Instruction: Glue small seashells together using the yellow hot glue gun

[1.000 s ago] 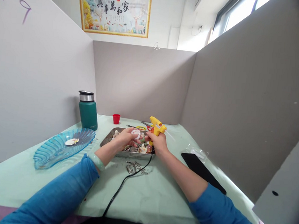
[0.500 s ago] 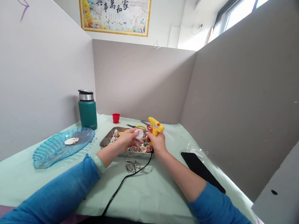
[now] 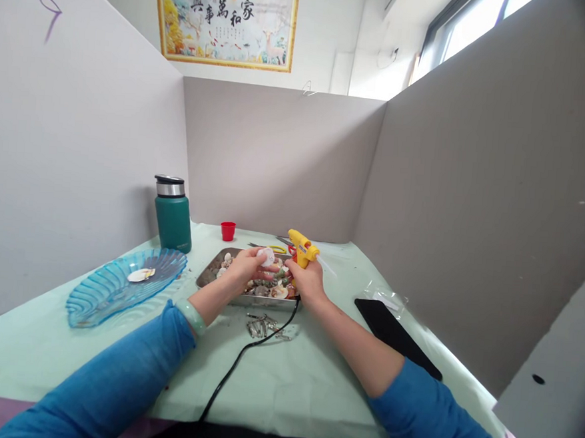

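Observation:
Above the metal tray (image 3: 266,302), my left hand (image 3: 241,270) pinches a small round white piece (image 3: 266,256), perhaps a shell or disc. My right hand (image 3: 307,281) is wrapped round the handle of a yellow hot glue gun (image 3: 302,246), its nozzle pointing up and to the left. A clear glue stick (image 3: 327,267) pokes out of the gun's back end. From its grip a black cord (image 3: 235,364) runs down over the table's front edge. Shells (image 3: 280,291) of mixed colours and sizes lie in the tray, partly hidden by my hands.
Metal clips (image 3: 263,326) lie before the tray. At left are a blue shell-shaped dish (image 3: 101,299) holding a white piece (image 3: 141,275), and a green bottle (image 3: 173,217). Behind sit a red cup (image 3: 228,231) and scissors (image 3: 278,249). A black strip (image 3: 397,336) lies right.
My left hand has shifted slightly left with the white piece, apart from the glue gun, and turned it. My right hand and the gun have barely moved.

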`<state>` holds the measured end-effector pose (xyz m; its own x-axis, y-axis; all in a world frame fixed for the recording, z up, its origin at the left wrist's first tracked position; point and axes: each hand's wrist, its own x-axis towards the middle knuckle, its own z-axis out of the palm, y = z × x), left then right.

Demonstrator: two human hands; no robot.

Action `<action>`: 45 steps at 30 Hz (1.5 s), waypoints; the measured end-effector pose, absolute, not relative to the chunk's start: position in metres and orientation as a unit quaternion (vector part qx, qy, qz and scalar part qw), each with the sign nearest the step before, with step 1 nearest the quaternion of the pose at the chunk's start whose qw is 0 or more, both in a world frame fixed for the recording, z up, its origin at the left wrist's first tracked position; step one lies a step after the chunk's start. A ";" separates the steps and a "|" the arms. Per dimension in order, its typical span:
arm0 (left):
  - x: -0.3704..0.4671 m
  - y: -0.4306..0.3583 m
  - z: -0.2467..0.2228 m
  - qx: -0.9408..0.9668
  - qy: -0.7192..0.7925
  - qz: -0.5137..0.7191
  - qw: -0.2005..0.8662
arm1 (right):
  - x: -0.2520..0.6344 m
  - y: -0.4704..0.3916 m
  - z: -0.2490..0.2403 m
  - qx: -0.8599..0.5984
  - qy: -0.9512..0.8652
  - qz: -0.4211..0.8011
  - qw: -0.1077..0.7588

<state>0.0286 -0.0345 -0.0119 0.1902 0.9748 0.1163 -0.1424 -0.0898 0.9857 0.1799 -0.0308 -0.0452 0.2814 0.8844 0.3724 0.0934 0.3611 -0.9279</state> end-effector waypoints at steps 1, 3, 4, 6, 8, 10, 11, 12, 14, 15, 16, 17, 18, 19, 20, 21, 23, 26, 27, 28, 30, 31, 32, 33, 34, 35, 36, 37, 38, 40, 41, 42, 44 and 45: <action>0.025 -0.032 -0.010 0.542 0.404 0.522 0.521 | 0.180 -0.031 -0.045 -0.479 -0.519 0.308 0.637; 0.017 -0.028 -0.006 0.548 0.431 0.544 0.466 | 0.180 -0.031 -0.044 -0.489 -0.532 0.311 0.617; 0.014 -0.026 -0.004 0.549 0.440 0.548 0.452 | 0.180 -0.032 -0.043 -0.497 -0.540 0.311 0.604; 0.010 -0.024 -0.001 0.544 0.454 0.544 0.450 | 0.180 -0.032 -0.041 -0.516 -0.554 0.307 0.577; 0.009 -0.024 0.001 0.543 0.455 0.535 0.461 | 0.181 -0.033 -0.040 -0.528 -0.564 0.300 0.559; 0.010 -0.025 0.001 0.551 0.437 0.531 0.473 | 0.182 -0.034 -0.040 -0.529 -0.567 0.293 0.559; 0.011 -0.026 0.000 0.557 0.421 0.531 0.479 | 0.182 -0.034 -0.040 -0.525 -0.564 0.293 0.566; 0.012 -0.026 -0.002 0.563 0.404 0.530 0.488 | 0.182 -0.035 -0.039 -0.515 -0.563 0.299 0.573; 0.013 -0.026 -0.005 0.566 0.380 0.524 0.511 | 0.182 -0.038 -0.038 -0.483 -0.563 0.323 0.588; 0.013 -0.025 -0.006 0.562 0.374 0.521 0.523 | 0.181 -0.039 -0.037 -0.464 -0.564 0.338 0.594; 0.013 -0.025 -0.007 0.556 0.371 0.518 0.534 | 0.181 -0.041 -0.036 -0.447 -0.565 0.351 0.599; 0.013 -0.025 -0.008 0.549 0.369 0.516 0.545 | 0.180 -0.043 -0.035 -0.435 -0.563 0.361 0.602; 0.013 -0.025 -0.008 0.543 0.368 0.512 0.554 | 0.179 -0.044 -0.034 -0.428 -0.560 0.367 0.607; 0.013 -0.025 -0.008 0.539 0.366 0.509 0.563 | 0.179 -0.046 -0.033 -0.425 -0.556 0.371 0.610; 0.014 -0.025 -0.008 0.536 0.362 0.505 0.572 | 0.179 -0.047 -0.032 -0.427 -0.552 0.373 0.611; 0.014 -0.026 -0.008 0.533 0.358 0.502 0.579 | 0.178 -0.047 -0.032 -0.431 -0.548 0.375 0.611; 0.014 -0.026 -0.008 0.528 0.354 0.498 0.590 | 0.178 -0.048 -0.032 -0.442 -0.545 0.378 0.604; 0.015 -0.027 -0.008 0.527 0.353 0.502 0.588 | 0.179 -0.047 -0.032 -0.447 -0.547 0.379 0.598; 0.015 -0.027 -0.009 0.529 0.349 0.506 0.585 | 0.179 -0.047 -0.032 -0.446 -0.547 0.379 0.598; 0.015 -0.027 -0.009 0.529 0.345 0.511 0.583 | 0.179 -0.047 -0.032 -0.446 -0.548 0.379 0.598; 0.015 -0.027 -0.009 0.523 0.342 0.520 0.582 | 0.179 -0.047 -0.032 -0.448 -0.547 0.380 0.596; 0.015 -0.027 -0.008 0.517 0.343 0.524 0.584 | 0.179 -0.047 -0.032 -0.449 -0.547 0.380 0.596; 0.015 -0.027 -0.008 0.510 0.346 0.527 0.586 | 0.179 -0.047 -0.032 -0.448 -0.547 0.380 0.597; 0.015 -0.027 -0.007 0.502 0.350 0.528 0.589 | 0.179 -0.047 -0.032 -0.443 -0.548 0.380 0.599; 0.015 -0.027 -0.006 0.495 0.352 0.529 0.593 | 0.179 -0.047 -0.032 -0.438 -0.550 0.382 0.600; 0.014 -0.026 -0.006 0.490 0.351 0.528 0.598 | 0.179 -0.047 -0.032 -0.433 -0.553 0.384 0.600; 0.014 -0.026 -0.005 0.487 0.348 0.528 0.602 | 0.180 -0.047 -0.032 -0.428 -0.556 0.388 0.598; 0.014 -0.026 -0.005 0.485 0.344 0.528 0.607 | 0.180 -0.048 -0.032 -0.425 -0.560 0.394 0.592; 0.014 -0.025 -0.005 0.485 0.339 0.527 0.610 | 0.181 -0.048 -0.032 -0.424 -0.564 0.401 0.584; 0.014 -0.025 -0.004 0.488 0.331 0.527 0.612 | 0.183 -0.049 -0.031 -0.418 -0.575 0.414 0.568; 0.014 -0.025 -0.004 0.491 0.331 0.527 0.609 | 0.184 -0.049 -0.031 -0.411 -0.582 0.420 0.562; 0.013 -0.025 -0.004 0.494 0.333 0.529 0.604 | 0.185 -0.050 -0.030 -0.402 -0.590 0.424 0.558; 0.013 -0.025 -0.004 0.502 0.341 0.536 0.587 | 0.186 -0.051 -0.028 -0.386 -0.608 0.423 0.550; 0.013 -0.025 -0.004 0.507 0.346 0.540 0.576 | 0.187 -0.052 -0.027 -0.382 -0.617 0.419 0.546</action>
<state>0.0134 -0.0249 -0.0039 0.1779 0.9728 0.1481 -0.2719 -0.0961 0.9575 0.1866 -0.0521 -0.0273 -0.1123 0.9286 0.3537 0.0136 0.3574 -0.9339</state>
